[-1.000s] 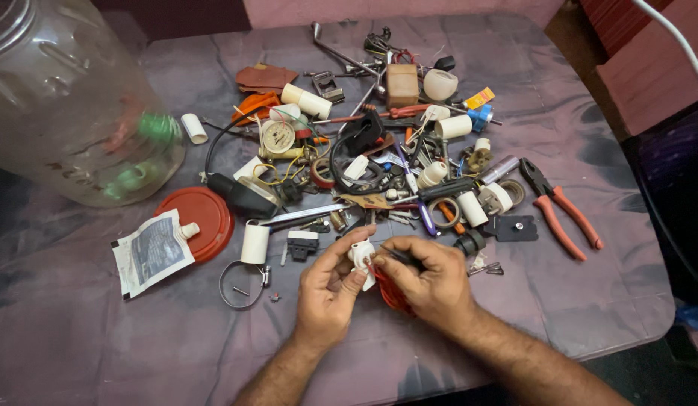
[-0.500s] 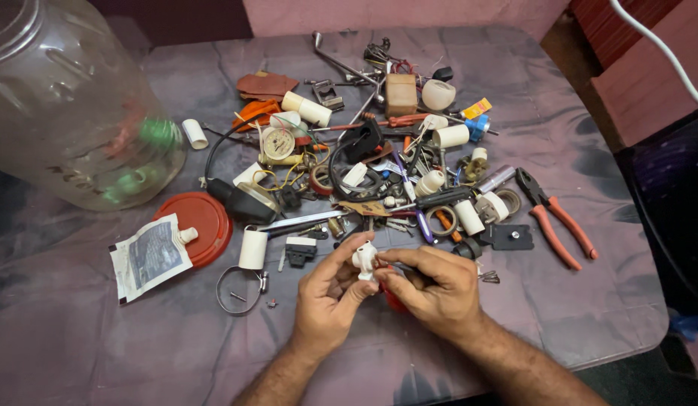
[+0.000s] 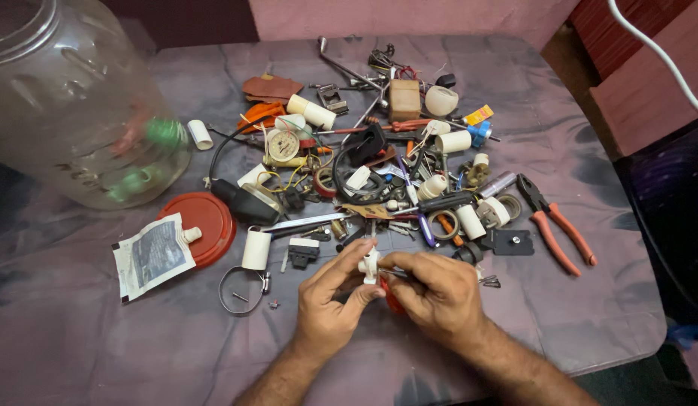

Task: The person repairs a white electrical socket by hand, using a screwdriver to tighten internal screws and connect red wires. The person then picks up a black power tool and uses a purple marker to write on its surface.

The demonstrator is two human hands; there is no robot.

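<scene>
My left hand (image 3: 330, 304) pinches a small white plastic fitting (image 3: 370, 265) between thumb and fingers, just above the table's near middle. My right hand (image 3: 437, 295) is closed around a thin metal tool whose tip meets the white fitting; a red handle or part (image 3: 392, 301) shows under its palm. The two hands touch each other at the fitting. Directly beyond them spreads a heap of small hardware (image 3: 386, 173): white plastic tubes, tape rolls, wires, screws and switches.
A large clear plastic jar (image 3: 71, 105) lies at the far left, with its red lid (image 3: 206, 214) and a small sachet (image 3: 152, 256) beside it. Red-handled pliers (image 3: 555, 222) lie to the right. A wire clamp ring (image 3: 242, 289) sits left of my hands. The table's right edge drops off.
Both hands stay together on the white fitting, with only small finger shifts. The view has drifted slightly.
</scene>
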